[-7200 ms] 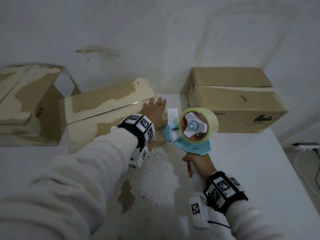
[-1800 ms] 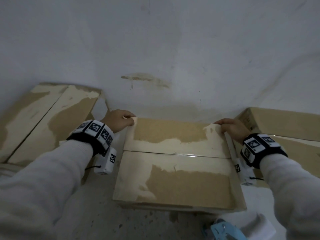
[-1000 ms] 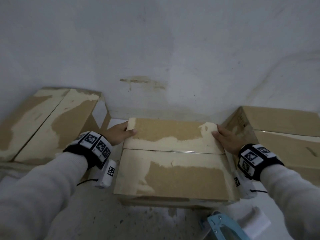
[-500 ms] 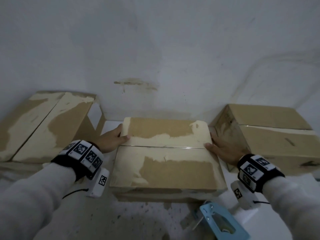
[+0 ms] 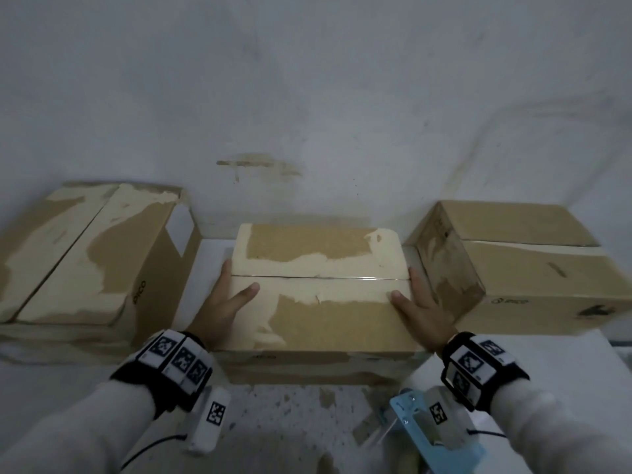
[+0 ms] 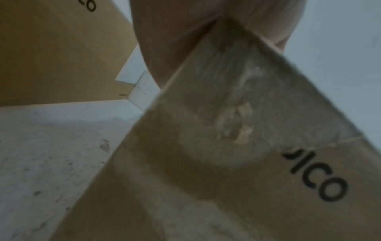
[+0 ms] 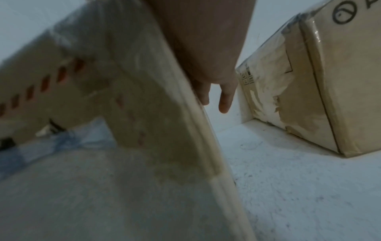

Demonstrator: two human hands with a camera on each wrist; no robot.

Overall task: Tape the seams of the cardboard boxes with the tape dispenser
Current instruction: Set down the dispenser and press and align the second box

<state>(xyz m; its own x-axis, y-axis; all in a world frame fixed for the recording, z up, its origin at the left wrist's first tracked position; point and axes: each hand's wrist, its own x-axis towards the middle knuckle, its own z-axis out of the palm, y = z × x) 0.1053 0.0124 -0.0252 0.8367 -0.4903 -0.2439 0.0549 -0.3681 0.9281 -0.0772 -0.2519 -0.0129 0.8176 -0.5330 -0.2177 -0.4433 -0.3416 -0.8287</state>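
The middle cardboard box lies on the table, its top seam running left to right under shiny tape. My left hand presses flat against its left side, thumb laid on the top. My right hand does the same on the right side. In the right wrist view my straight fingers lie along the box wall. The left wrist view shows my palm against the box's side. The blue tape dispenser lies on the table by my right wrist, partly hidden.
A larger box with torn top paper stands at the left, and a taped box stands close on the right. All three sit against the white wall. The stained white table stretches in front of the middle box.
The dispenser has left my right hand and now lies on the table. Both hands have slid from the box's far corners back along its sides, and the box has come nearer.
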